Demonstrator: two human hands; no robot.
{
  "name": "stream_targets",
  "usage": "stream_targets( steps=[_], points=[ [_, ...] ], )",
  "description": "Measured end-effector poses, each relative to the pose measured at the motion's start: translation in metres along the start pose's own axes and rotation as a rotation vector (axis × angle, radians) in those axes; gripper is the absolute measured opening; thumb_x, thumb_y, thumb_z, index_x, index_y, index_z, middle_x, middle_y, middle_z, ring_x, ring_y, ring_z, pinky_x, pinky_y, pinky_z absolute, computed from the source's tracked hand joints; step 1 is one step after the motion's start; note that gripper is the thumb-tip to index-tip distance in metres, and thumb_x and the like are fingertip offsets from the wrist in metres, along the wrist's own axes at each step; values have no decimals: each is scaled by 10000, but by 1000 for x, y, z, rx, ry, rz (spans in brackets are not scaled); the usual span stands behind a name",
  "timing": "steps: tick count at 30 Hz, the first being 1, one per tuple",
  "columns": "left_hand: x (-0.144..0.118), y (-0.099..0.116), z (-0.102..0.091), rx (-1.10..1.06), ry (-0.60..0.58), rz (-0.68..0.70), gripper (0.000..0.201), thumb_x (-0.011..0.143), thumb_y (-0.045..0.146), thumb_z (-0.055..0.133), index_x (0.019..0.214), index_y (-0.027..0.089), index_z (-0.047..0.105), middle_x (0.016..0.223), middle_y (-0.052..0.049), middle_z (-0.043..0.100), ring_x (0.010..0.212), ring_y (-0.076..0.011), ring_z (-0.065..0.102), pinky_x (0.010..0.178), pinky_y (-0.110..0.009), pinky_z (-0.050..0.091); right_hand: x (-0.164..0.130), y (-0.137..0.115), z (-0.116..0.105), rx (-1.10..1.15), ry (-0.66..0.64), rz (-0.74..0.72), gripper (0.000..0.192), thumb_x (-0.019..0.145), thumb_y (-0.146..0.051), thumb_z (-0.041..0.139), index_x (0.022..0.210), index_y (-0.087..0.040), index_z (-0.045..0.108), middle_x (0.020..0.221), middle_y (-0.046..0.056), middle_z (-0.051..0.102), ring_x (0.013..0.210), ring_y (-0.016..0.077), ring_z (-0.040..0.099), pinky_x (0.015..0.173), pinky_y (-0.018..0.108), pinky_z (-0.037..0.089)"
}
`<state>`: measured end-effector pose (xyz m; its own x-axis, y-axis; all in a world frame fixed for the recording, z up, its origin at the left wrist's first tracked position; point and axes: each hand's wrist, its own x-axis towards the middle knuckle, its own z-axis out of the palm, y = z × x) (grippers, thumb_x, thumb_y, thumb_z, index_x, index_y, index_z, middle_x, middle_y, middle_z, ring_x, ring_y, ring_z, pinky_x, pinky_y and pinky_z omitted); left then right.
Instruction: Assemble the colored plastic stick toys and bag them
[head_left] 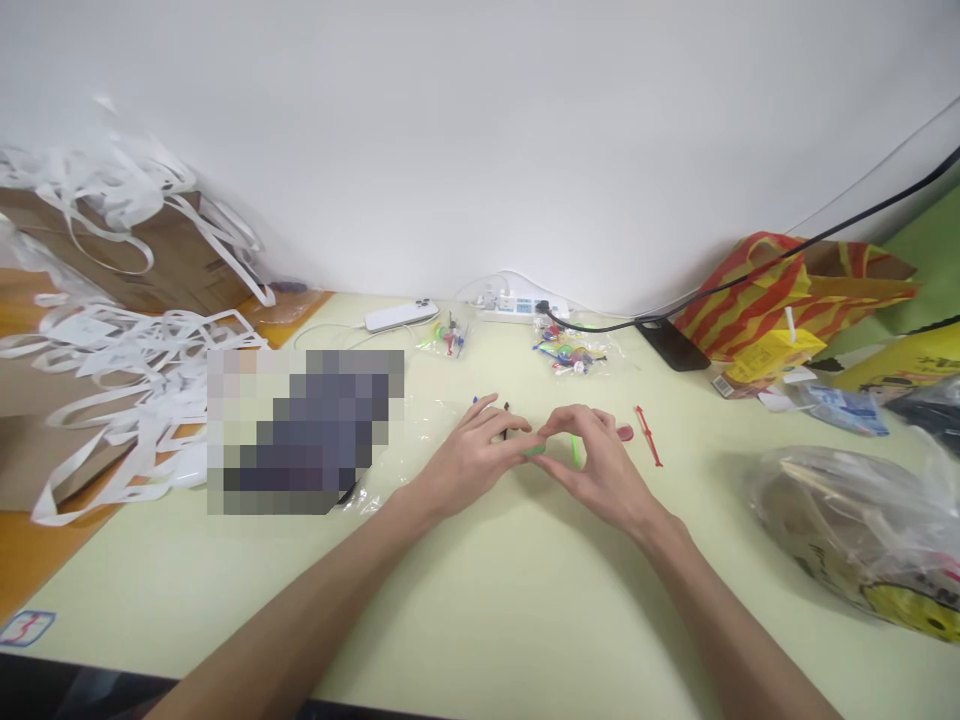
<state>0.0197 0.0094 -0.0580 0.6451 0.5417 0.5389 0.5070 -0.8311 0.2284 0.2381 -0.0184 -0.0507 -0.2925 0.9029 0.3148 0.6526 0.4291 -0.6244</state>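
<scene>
My right hand (592,460) pinches the small green piece (535,450) over the table (487,610); my left hand (476,445) meets it, its grip indeterminable. Current step: apparently two-handed manipulation. Next move likely requires steady, light pressure.

The piece (535,450) is green, the paper bag (739,293) red-and-yellow striped.

By the near left corner of the table (480,600), a sticker (28,628) is bearing an unclear red sign. No lettering is showing legibly.
</scene>
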Motion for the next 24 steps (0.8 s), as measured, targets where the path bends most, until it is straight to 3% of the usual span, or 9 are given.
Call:
stream_targets(
  steps=[6, 9, 13, 20, 24],
  points=[
    [-1, -1, 0, -54, -32, 3, 196, 950, 184, 620, 1138, 233, 651, 1081, -36, 710, 1041, -174, 661, 1169, -481, 390, 3, 3, -4, -11, -47, -83, 295, 909, -449, 684, 1130, -286, 577, 1140, 32, 691, 1105, 264, 563, 943, 411, 377],
    [-2, -2, 1, -97, -10, -42, 155, 946, 199, 617, 1100, 219, 628, 1049, -28, 718, 1026, -166, 673, 1179, -462, 393, 5, 16, -6, -205, 49, -104, 204, 940, -429, 646, 1091, -293, 662, 1222, 46, 681, 1150, 292, 527, 939, 450, 356],
    [-3, -4, 3, -124, 42, -104, 156, 932, 180, 611, 1082, 224, 604, 1014, -8, 731, 953, -151, 698, 1171, -448, 423, 7, 39, -5, -491, 196, -3, 168, 964, -261, 586, 945, -269, 753, 1249, 70, 677, 1151, 326, 501, 915, 500, 326],
    [-6, -7, 7, -106, 121, -143, 217, 949, 174, 598, 1157, 232, 588, 1100, -18, 742, 1078, -193, 694, 1121, -459, 483, 7, 50, 1, -610, 109, 46, 239, 937, -193, 590, 841, -267, 796, 1268, 73, 677, 1160, 335, 482, 893, 500, 337],
    [-6, -7, 8, -123, 128, -107, 197, 975, 207, 596, 1168, 248, 600, 1083, -3, 751, 981, -154, 715, 1129, -440, 476, 7, 49, 2, -583, 112, 46, 253, 942, -194, 574, 828, -250, 792, 1244, 82, 686, 1142, 331, 484, 904, 508, 339]
  ],
)
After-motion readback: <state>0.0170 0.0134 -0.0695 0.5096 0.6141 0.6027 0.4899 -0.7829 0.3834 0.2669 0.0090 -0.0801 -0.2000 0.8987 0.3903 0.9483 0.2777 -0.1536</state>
